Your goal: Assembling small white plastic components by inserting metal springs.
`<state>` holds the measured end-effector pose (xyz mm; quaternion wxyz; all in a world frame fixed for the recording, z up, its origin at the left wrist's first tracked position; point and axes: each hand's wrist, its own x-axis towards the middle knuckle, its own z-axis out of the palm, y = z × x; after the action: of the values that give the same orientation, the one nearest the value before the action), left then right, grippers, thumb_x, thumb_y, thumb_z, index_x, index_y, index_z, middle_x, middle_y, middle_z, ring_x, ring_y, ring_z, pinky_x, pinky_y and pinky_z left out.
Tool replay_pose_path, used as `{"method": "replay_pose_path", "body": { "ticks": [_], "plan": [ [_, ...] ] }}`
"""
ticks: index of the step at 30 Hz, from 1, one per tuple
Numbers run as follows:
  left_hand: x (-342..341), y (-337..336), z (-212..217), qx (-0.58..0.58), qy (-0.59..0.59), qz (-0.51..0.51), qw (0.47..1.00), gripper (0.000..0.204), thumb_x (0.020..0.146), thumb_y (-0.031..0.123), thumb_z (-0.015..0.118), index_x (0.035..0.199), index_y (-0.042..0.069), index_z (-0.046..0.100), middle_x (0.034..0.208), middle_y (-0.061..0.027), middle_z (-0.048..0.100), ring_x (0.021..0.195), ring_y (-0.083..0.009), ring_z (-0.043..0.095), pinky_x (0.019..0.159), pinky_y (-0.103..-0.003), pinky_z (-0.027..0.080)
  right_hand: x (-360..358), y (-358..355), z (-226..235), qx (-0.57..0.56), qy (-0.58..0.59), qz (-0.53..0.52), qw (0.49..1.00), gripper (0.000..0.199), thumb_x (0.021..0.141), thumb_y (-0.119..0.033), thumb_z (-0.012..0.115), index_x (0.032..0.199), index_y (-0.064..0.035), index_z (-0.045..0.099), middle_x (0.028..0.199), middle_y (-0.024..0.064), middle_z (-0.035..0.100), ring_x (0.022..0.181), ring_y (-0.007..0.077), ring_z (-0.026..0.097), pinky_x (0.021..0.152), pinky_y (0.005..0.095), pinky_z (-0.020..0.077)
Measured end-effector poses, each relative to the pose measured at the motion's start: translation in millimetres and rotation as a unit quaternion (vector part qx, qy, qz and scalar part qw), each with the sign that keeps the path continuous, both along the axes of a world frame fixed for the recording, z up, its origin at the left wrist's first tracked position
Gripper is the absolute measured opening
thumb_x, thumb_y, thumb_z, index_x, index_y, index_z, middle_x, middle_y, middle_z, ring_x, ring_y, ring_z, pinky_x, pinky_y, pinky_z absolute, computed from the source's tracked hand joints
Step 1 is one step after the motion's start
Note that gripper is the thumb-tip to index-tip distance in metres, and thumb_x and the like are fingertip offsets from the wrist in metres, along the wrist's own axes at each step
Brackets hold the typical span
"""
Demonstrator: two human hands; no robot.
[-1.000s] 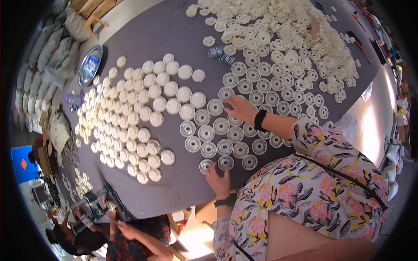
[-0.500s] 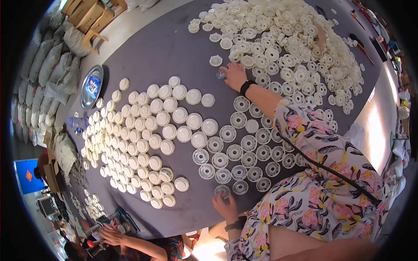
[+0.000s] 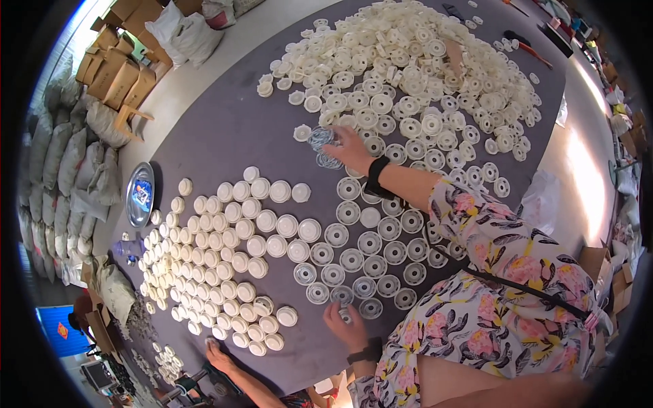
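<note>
The tangle of silvery wire rings (image 3: 322,138) lies right at the fingertips of your right hand (image 3: 352,151), just left of them on the worktop (image 3: 224,136); its longer run goes roughly top to bottom in the view, across the line of your right forearm, and your right hand is plainly the nearer; those fingers are bent onto the tangle's right side, though you cannot tell from here whether they have closed on a ring; your left hand (image 3: 348,328) is well apart, by the worktop's near edge, fingertips at a greyish disc (image 3: 342,294), with a small grey piece seemingly between thumb and finger, its grip impossible to make out; the hollowed discs (image 3: 375,266) sit in loose rows between your two hands; white caps (image 3: 225,270) spread toward the worktop's left edge, near an oval metal tray (image 3: 141,219); a heap of pale plastic parts (image 3: 408,54) fills the far end, a red-handled tool (image 3: 535,54) beside it near the right edge; a co-worker's hand (image 3: 219,357) rests at the lower left edge; beyond, stacked sacks (image 3: 71,163) and cartons (image 3: 122,81) line the room.
</note>
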<state>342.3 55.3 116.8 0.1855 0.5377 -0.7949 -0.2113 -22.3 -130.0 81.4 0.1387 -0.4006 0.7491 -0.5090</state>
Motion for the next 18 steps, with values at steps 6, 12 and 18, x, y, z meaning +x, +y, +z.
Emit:
{"method": "replay_pose_path", "body": {
  "ticks": [6,12,18],
  "plan": [
    [-19,-5,5,0.257,0.24,0.078,0.933,0.047,0.076,0.003,0.065,0.118,0.0,0.046,0.117,-0.0166,0.046,0.104,-0.0266,0.051,0.088,-0.037,0.041,30,63,29,-0.012,-0.411,0.058,0.91,0.047,0.08,-0.026,0.066,0.118,-0.0025,0.05,0.099,0.0019,0.055,0.087,0.0109,0.054,0.073,0.0284,0.0476],
    [-74,-28,20,0.37,0.488,0.075,0.787,0.074,0.079,0.004,0.064,0.139,0.003,0.021,0.131,-0.0174,0.039,0.117,-0.0249,0.045,0.098,-0.036,0.037,133,148,52,0.039,-0.629,0.119,0.767,0.047,0.086,-0.017,0.058,0.129,-0.0117,0.039,0.11,0.0049,0.052,0.102,0.0156,0.053,0.085,0.0354,0.0464],
    [-33,-13,1,0.089,0.219,-0.085,0.968,0.057,0.075,0.008,0.067,0.128,0.003,0.044,0.118,-0.0148,0.053,0.106,-0.0288,0.053,0.088,-0.036,0.044,145,205,33,0.123,-0.684,0.261,0.671,0.04,0.09,-0.033,0.053,0.123,-0.011,0.046,0.109,0.0071,0.056,0.1,0.0207,0.056,0.084,0.0404,0.0482]
  ]
}}
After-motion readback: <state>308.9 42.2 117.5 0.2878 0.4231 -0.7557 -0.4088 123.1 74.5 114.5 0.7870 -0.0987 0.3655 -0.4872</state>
